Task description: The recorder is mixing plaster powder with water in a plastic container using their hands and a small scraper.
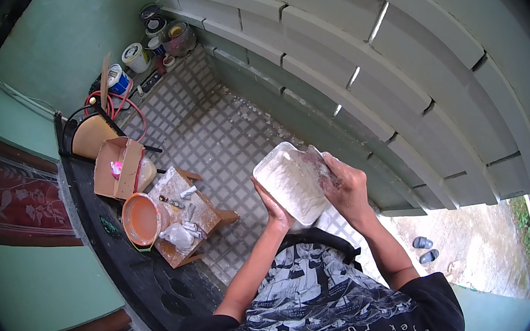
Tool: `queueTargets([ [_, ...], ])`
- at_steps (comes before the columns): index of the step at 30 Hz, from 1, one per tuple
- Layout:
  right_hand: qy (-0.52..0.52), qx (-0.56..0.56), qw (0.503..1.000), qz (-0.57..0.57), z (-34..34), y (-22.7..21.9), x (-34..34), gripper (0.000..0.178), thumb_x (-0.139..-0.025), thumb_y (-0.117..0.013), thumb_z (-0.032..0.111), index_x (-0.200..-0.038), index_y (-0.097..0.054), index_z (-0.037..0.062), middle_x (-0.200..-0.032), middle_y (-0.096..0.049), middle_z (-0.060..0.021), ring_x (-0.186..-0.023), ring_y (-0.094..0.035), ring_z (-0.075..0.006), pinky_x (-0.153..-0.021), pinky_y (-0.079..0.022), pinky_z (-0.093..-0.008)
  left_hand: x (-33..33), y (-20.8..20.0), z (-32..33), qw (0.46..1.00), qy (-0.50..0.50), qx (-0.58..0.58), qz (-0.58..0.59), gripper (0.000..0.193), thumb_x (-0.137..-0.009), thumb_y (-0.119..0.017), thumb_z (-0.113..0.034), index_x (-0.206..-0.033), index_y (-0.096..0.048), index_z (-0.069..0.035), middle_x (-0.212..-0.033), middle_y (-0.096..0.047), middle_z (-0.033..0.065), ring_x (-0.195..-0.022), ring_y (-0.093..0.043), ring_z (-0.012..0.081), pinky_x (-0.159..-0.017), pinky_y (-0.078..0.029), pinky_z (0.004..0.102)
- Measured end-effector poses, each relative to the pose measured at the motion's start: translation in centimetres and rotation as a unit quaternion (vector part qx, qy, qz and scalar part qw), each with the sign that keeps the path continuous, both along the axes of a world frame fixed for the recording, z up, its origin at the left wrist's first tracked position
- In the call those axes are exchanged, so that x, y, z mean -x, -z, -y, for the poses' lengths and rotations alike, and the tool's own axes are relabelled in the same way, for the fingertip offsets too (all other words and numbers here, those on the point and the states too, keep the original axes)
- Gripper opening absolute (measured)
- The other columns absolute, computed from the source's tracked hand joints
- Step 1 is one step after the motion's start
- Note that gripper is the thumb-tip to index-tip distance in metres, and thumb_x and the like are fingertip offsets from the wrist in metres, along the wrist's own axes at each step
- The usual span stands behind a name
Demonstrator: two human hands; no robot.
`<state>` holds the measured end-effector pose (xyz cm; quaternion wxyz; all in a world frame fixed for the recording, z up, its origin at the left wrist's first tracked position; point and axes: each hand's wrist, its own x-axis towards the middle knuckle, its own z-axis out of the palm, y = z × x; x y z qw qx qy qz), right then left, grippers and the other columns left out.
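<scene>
A shallow white rectangular tray point(286, 186) with rounded corners is held up in front of my chest. Thick white paste, smeared in streaks, covers its inside. My left hand point(274, 207) grips the tray's left edge and underside, the thumb along the rim. At the opposite side, my right hand point(349, 188) is closed round a flat greyish scraper point(319, 171) coated with white residue. The scraper lies against the paste at the tray's right side; its handle is hidden in my fingers.
Left stands a splattered wooden stool point(219, 218) with tools and a plastic bag, beside an orange bucket point(142, 220), cardboard box point(123, 172) and chair point(93, 136). Paint pails point(135, 58) fill the far corner. A slatted wall point(359, 76) runs along the right; sandals point(425, 250) lie outside.
</scene>
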<state>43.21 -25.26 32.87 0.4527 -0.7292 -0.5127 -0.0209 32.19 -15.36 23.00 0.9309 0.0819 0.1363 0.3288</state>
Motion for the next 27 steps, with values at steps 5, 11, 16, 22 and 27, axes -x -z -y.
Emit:
queueTargets([
  [5, 0.011, 0.013, 0.993, 0.116, -0.3, 1.1, 0.8, 0.051, -0.059, -0.066, -0.005, -0.11, -0.061, -0.0022, -0.08, -0.065, -0.0169, -0.064, -0.064, -0.0293, -0.057, -0.051, -0.0353, 0.0, -0.1, 0.4, 0.999, -0.021, -0.008, -0.043, 0.083, -0.085, -0.026, -0.073, -0.139, -0.038, -0.011, -0.138, -0.044, 0.0101, -0.123, -0.046, 0.0296, -0.104, -0.036, 0.0427],
  [11, -0.057, 0.003, 0.998, 0.022, -0.8, 3.4, 2.4, 0.055, -0.06, -0.066, -0.004, -0.115, -0.058, -0.0014, -0.08, -0.064, -0.0175, -0.06, -0.062, -0.0292, -0.055, -0.05, -0.0356, -0.3, -1.2, 1.1, 0.99, -0.053, -0.011, -0.128, 0.077, -0.088, -0.026, -0.07, -0.136, -0.04, -0.011, -0.135, -0.045, 0.0075, -0.122, -0.045, 0.0268, -0.105, -0.034, 0.0409],
  [16, -0.08, -0.045, 0.995, -0.05, -0.2, 1.9, 3.1, 0.054, -0.06, -0.066, -0.005, -0.114, -0.059, -0.0013, -0.079, -0.063, -0.0183, -0.063, -0.063, -0.0303, -0.057, -0.051, -0.0357, 0.1, -2.1, 1.0, 0.989, -0.051, -0.032, -0.138, 0.077, -0.088, -0.023, -0.07, -0.137, -0.039, -0.012, -0.134, -0.045, 0.0066, -0.121, -0.045, 0.0259, -0.104, -0.034, 0.0406],
  [22, -0.118, 0.01, 0.993, 0.003, -0.4, 2.5, 2.1, 0.053, -0.061, -0.067, -0.006, -0.113, -0.06, -0.0014, -0.077, -0.063, -0.0179, -0.06, -0.064, -0.0263, -0.056, -0.051, -0.0329, 0.0, -1.4, 0.6, 0.984, -0.06, -0.015, -0.168, 0.077, -0.087, -0.024, -0.071, -0.135, -0.042, -0.013, -0.133, -0.046, 0.0062, -0.12, -0.045, 0.0261, -0.104, -0.035, 0.0404],
  [27, -0.036, -0.02, 0.999, 0.01, 0.0, 0.5, 0.7, 0.051, -0.062, -0.066, -0.005, -0.113, -0.06, -0.0023, -0.079, -0.063, -0.0192, -0.064, -0.064, -0.0301, -0.059, -0.051, -0.0335, 0.2, -0.8, -0.1, 0.997, -0.042, 0.018, -0.064, 0.077, -0.086, -0.029, -0.072, -0.133, -0.046, -0.013, -0.131, -0.05, 0.0058, -0.119, -0.047, 0.0262, -0.103, -0.037, 0.0419],
])
